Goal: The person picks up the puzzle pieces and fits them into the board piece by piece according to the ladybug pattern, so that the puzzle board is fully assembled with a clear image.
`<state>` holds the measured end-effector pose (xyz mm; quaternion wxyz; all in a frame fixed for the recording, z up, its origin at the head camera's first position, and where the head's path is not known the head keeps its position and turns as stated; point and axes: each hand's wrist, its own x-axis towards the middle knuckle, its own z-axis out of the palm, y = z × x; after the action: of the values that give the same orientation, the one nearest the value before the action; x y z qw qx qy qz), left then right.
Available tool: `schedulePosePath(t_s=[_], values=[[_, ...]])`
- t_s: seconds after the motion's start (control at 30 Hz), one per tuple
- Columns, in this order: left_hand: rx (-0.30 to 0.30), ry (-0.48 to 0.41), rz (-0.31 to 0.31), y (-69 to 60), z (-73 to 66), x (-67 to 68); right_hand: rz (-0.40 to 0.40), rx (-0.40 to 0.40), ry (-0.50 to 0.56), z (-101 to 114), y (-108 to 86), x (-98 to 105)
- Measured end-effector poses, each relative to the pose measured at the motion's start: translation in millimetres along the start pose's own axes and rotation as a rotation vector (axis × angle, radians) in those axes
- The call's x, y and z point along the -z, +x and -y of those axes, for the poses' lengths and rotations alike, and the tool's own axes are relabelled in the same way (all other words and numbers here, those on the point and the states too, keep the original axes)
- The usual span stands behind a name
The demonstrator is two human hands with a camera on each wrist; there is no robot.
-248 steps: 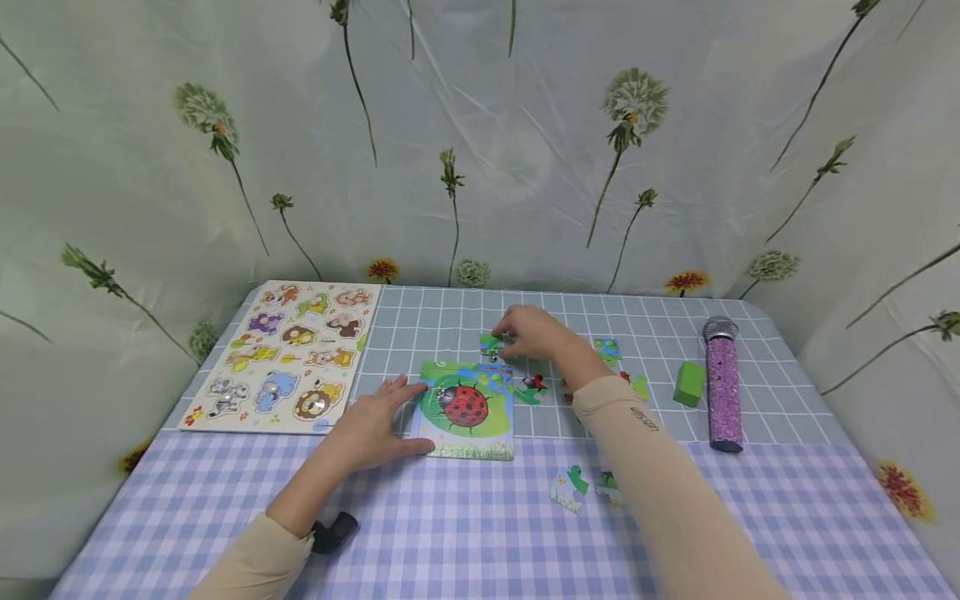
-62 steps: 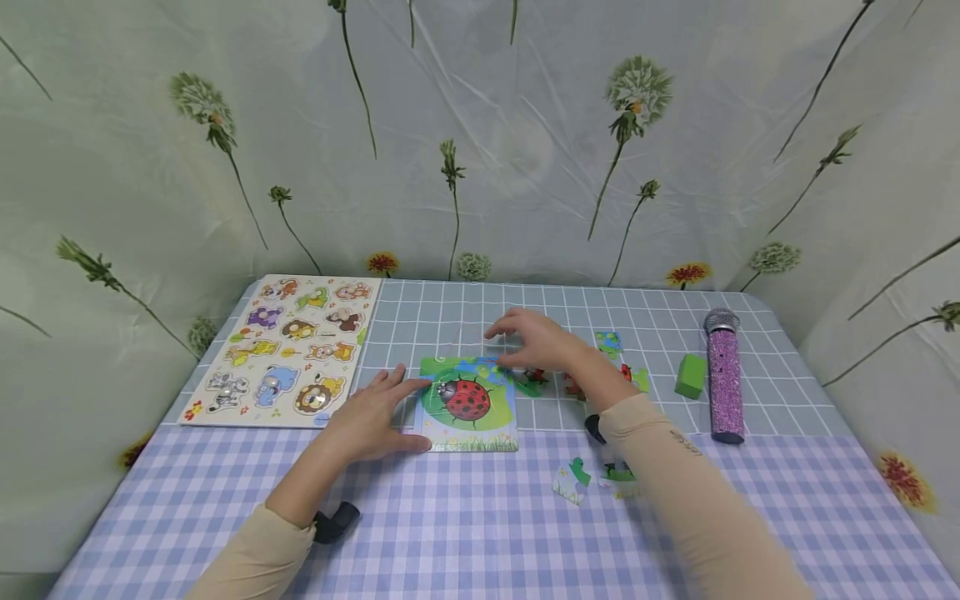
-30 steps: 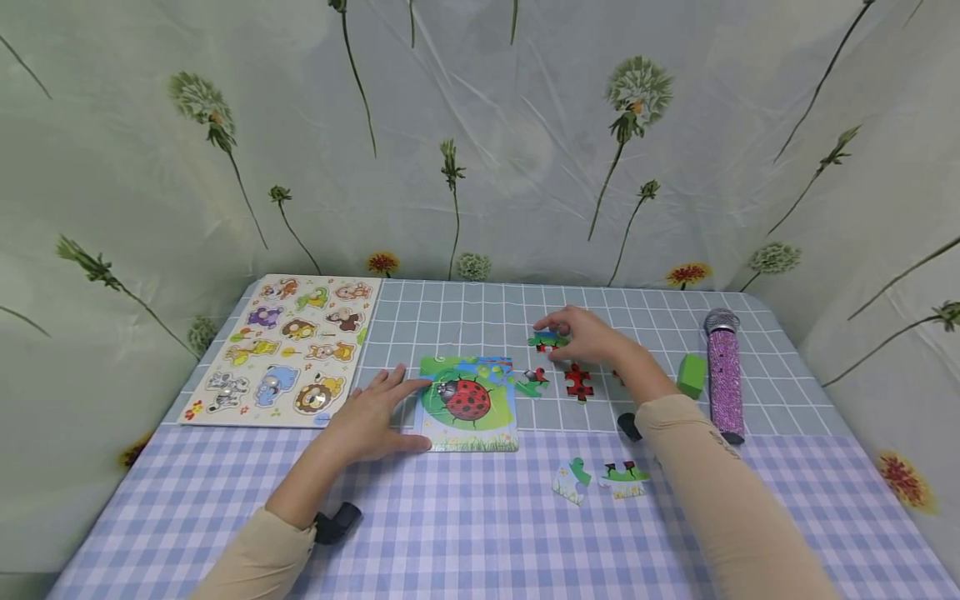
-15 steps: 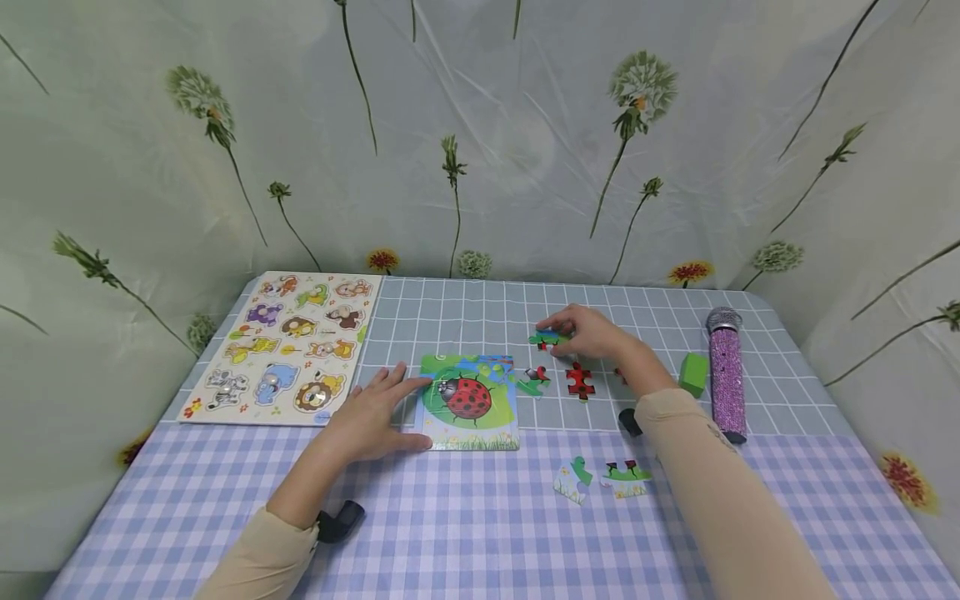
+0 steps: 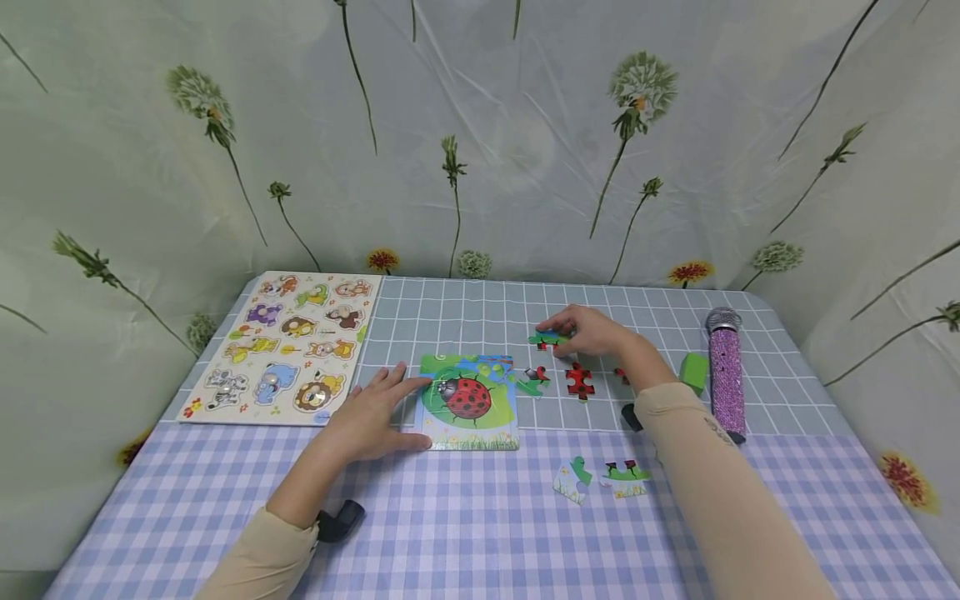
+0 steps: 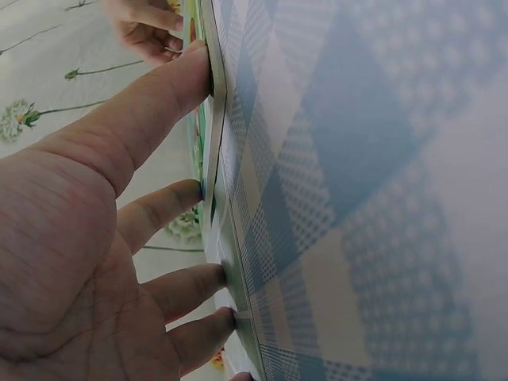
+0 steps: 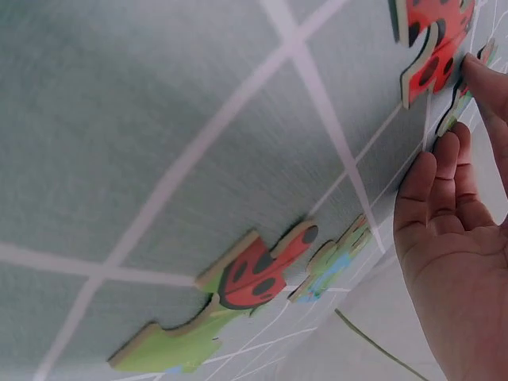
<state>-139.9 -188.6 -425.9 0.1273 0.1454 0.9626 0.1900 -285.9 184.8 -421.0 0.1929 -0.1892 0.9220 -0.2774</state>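
A square ladybug puzzle board [image 5: 468, 404] lies near the middle of the table. My left hand [image 5: 372, 421] rests at its left side, fingers spread; in the left wrist view the thumb [image 6: 171, 95] touches the board's edge. Right of the board's far corner, my right hand [image 5: 592, 332] pinches a green, blue and red puzzle piece [image 5: 547, 339] at the tabletop. Closer to me lie a red spotted puzzle piece [image 5: 579, 381] and a green one with red [image 5: 533, 381]. The right wrist view shows another red-and-green puzzle piece [image 7: 258, 274], partly hidden by the forearm in the head view.
Two grassy puzzle pieces, a corner one [image 5: 572, 481] and an edge one [image 5: 626, 479], lie on the checked cloth. An animal peg board [image 5: 281, 350] is at far left. A green block [image 5: 693, 372] and a glittery purple microphone [image 5: 726, 375] stand at right.
My right hand has left the board's far right corner and moved right to the green, blue and red piece, which it now pinches. It has hardly moved over the last second. My left hand stays put.
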Motion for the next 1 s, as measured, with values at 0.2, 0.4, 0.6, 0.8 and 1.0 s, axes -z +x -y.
schedulePosePath(t_s=[0.2, 0.4, 0.6, 0.8, 1.0], values=[[-0.002, 0.005, 0.001, 0.3, 0.8, -0.4, 0.011, 0.002, 0.009, 0.0, 0.6, 2.3], [0.004, 0.000, 0.000, 1.3, 2.0, -0.4, 0.007, -0.017, 0.018, -1.1, 2.0, 1.0], [0.001, -0.004, 0.000, 1.4, 2.8, -0.8, -0.005, -0.010, 0.016, -2.5, 1.4, -0.8], [-0.002, -0.004, 0.005, 0.1, 1.4, -0.1, -0.007, 0.003, -0.019, -1.7, 0.5, -0.1], [-0.002, -0.007, 0.001, -0.6, 0.7, 1.0, -0.014, 0.006, -0.040, 3.0, -1.3, 4.2]])
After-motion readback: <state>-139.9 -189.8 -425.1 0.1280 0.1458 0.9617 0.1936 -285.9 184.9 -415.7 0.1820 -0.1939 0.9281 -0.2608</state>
